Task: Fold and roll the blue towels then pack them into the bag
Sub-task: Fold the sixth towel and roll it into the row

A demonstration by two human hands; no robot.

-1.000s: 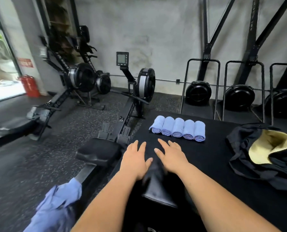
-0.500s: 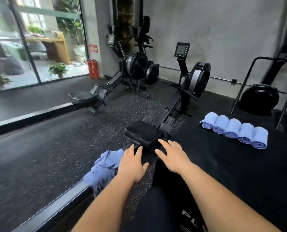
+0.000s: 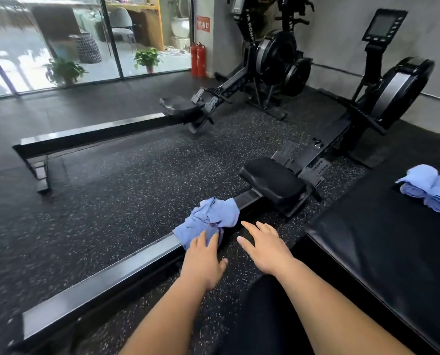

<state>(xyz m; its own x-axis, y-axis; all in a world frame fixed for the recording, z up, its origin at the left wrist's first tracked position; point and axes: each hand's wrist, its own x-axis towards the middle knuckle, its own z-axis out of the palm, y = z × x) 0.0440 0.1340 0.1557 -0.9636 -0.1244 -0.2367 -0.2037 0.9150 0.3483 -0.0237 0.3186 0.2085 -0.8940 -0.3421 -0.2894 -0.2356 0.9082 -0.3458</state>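
Note:
A crumpled blue towel (image 3: 210, 219) is draped over the rail (image 3: 126, 265) of the nearest rowing machine. My left hand (image 3: 203, 262) is open, its fingertips at the towel's near edge, holding nothing. My right hand (image 3: 265, 247) hovers open just to the right of the towel, above the speckled floor. Rolled blue towels (image 3: 429, 188) lie at the right edge on a black padded platform (image 3: 380, 252); only part of the row shows. The bag is out of view.
The rowing machine's black seat (image 3: 274, 181) sits just beyond the towel. A second rowing machine (image 3: 183, 108) stands further back on the rubber floor. Two red fire extinguishers (image 3: 197, 58) and potted plants (image 3: 147, 58) are by the glass wall.
My view has swung left, away from the platform and the bag. Both hands have moved from the platform's front edge to the crumpled towel on the rail.

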